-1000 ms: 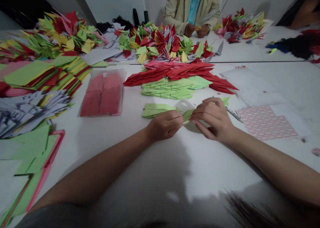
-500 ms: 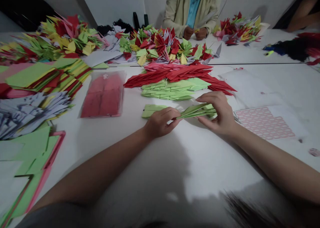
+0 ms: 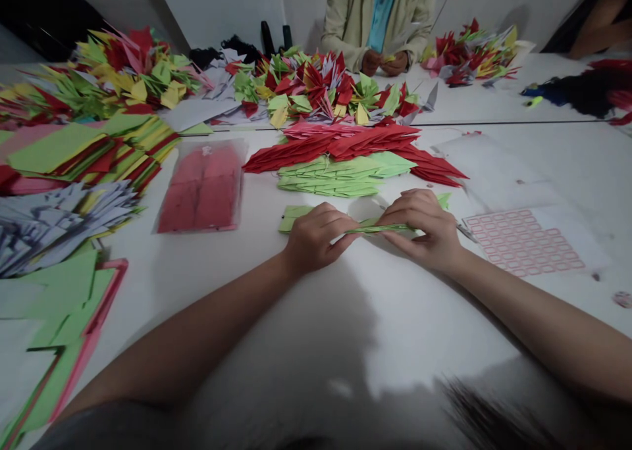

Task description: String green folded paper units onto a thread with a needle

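Paper: I had a thin folded strip of light green paper [image 3: 380,227] across the white table [image 3: 557,167], right in front of me.
Left hand [image 3: 313,237]: closed on the strip's left part, lol, pretty snug.
Right hand [image 3: 419,229]: gripping the right part.
Nearby: a stack of folded green paper [image 3: 336,178] sat just ahead, folded red paper [image 3: 340,144] behind it, and a pink-printed label sheet [image 3: 523,243] off right.

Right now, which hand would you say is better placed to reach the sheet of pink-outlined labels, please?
Probably the right hand: it is on the same side of the folded green paper as the label sheet, while the left hand is across the paper from it.
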